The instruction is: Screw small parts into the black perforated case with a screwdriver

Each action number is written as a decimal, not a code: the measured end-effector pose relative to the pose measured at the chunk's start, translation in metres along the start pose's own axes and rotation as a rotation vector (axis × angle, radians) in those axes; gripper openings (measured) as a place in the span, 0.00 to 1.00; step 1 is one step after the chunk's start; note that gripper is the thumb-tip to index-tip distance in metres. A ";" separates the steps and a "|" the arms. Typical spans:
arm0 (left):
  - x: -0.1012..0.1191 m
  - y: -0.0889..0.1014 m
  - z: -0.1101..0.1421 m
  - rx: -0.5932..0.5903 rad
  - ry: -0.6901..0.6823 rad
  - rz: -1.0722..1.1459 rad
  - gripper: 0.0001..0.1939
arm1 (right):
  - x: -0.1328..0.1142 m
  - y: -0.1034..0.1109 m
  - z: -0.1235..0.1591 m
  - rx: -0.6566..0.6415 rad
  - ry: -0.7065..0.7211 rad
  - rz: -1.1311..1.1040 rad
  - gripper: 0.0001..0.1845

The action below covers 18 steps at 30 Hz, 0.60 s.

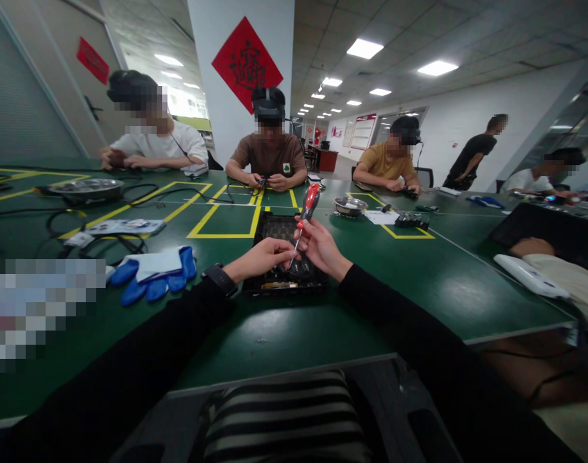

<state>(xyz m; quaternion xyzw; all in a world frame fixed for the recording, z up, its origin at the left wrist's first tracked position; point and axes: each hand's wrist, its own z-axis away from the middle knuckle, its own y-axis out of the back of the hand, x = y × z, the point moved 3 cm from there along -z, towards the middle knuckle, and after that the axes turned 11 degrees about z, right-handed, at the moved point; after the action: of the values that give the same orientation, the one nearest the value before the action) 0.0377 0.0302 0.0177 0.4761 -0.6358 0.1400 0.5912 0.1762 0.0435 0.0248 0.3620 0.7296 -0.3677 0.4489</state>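
Observation:
A screwdriver (pixel 310 202) with a red and black handle is in my right hand (pixel 320 243), its handle up and its metal shaft slanting down to the left. My left hand (pixel 267 256) is closed in a pinch at the lower end of that shaft. Whatever those fingertips grip is too small to make out. Under both hands lies a black open case (pixel 286 289), with dark inner parts and a gold-coloured strip near its front edge. My hands partly cover it.
Blue-and-white work gloves (pixel 156 273) lie left of the case. Metal bowls (pixel 350 205) (pixel 89 188), cables (pixel 57 225) and a flat packet (pixel 124 226) are on the green table (pixel 385 289). Several people sit around it, and a person's arm (pixel 558 257) reaches in at the right.

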 end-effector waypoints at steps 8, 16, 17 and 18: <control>0.001 0.000 0.000 0.009 0.006 -0.019 0.20 | 0.002 0.006 -0.005 0.110 0.026 -0.027 0.12; 0.005 -0.001 0.001 0.015 -0.019 -0.131 0.17 | 0.001 0.014 -0.009 0.186 0.110 -0.087 0.10; 0.005 -0.002 0.001 0.013 -0.015 -0.127 0.17 | 0.000 0.015 -0.010 0.183 0.123 -0.094 0.09; 0.005 -0.002 0.002 0.012 -0.011 -0.120 0.17 | -0.001 0.015 -0.010 0.183 0.133 -0.098 0.09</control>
<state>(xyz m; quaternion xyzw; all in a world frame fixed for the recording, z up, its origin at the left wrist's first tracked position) 0.0389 0.0259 0.0211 0.5177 -0.6085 0.1057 0.5921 0.1857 0.0589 0.0252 0.3891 0.7378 -0.4295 0.3461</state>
